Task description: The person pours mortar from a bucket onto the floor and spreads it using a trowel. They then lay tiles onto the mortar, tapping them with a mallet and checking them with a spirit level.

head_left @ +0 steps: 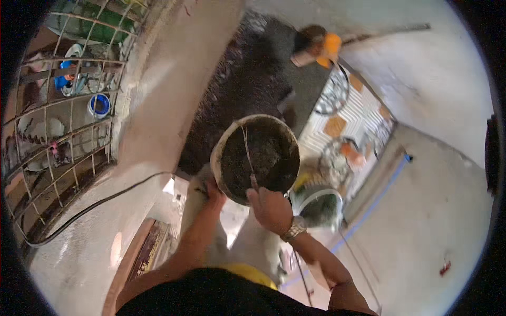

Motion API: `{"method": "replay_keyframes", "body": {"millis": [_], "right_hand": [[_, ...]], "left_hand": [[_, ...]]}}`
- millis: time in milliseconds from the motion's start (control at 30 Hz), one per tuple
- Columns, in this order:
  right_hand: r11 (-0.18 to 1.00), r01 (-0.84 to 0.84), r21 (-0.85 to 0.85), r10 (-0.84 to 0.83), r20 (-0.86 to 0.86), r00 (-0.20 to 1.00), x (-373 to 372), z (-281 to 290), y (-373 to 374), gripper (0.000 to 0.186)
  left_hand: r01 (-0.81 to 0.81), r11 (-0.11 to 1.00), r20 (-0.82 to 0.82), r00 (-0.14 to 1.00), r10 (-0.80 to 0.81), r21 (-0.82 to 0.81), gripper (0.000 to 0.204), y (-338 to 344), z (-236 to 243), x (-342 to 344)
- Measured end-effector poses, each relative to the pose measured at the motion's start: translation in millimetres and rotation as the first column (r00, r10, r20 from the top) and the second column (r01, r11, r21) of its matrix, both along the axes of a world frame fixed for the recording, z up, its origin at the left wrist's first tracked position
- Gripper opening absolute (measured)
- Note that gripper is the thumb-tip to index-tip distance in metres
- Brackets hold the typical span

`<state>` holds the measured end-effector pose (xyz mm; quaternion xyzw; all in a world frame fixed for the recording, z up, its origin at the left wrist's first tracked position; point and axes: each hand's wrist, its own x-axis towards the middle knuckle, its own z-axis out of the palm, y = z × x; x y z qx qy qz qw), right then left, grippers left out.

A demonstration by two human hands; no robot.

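A round, worn pan (216,160) of grey mortar (274,152) is held up in front of me. My left hand (214,194) grips its near left side, with the fingers partly hidden by the wall. My right hand (272,209), a watch on its wrist, is closed at the near rim around the handle of a thin tool (247,150). This looks like a trowel seen edge-on, lying across the mortar.
Dark, rough material (242,79) covers the surface beyond the pan. A blurred person in orange (330,46) is at the far right, near patterned tiles (337,108). A pale bucket (340,203) stands right. At left are a window grille (68,97) and black cable (100,203).
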<state>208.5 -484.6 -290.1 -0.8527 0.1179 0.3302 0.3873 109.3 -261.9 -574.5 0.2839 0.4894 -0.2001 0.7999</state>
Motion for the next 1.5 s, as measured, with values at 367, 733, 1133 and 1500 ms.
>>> {"method": "replay_keyframes", "body": {"millis": [367,733,1133,1500], "right_hand": [[0.987,-0.156,0.026,0.143,0.28,0.949,69.8,-206.7,30.9,0.041],[0.918,-0.393,-0.049,0.391,0.266,0.881,214.1,-399.6,-13.8,0.07],[0.952,-0.305,-0.025,0.305,-0.017,0.952,334.1,-474.9,-140.6,0.089],[0.973,-0.232,0.005,0.232,-0.055,0.971,357.5,-492.0,-144.8,0.093]], "left_hand": [[-0.14,0.99,-0.021,0.99,0.14,0.005,0.024,54.1,-107.9,-8.1],[-0.058,0.854,-0.332,0.906,0.263,0.517,0.02,-18.4,-125.1,73.3],[-0.003,0.868,0.059,0.998,-0.031,0.497,0.016,-57.8,-89.1,175.4],[-0.105,0.992,0.058,0.992,0.109,-0.064,0.06,-37.6,-195.4,192.7]]}}
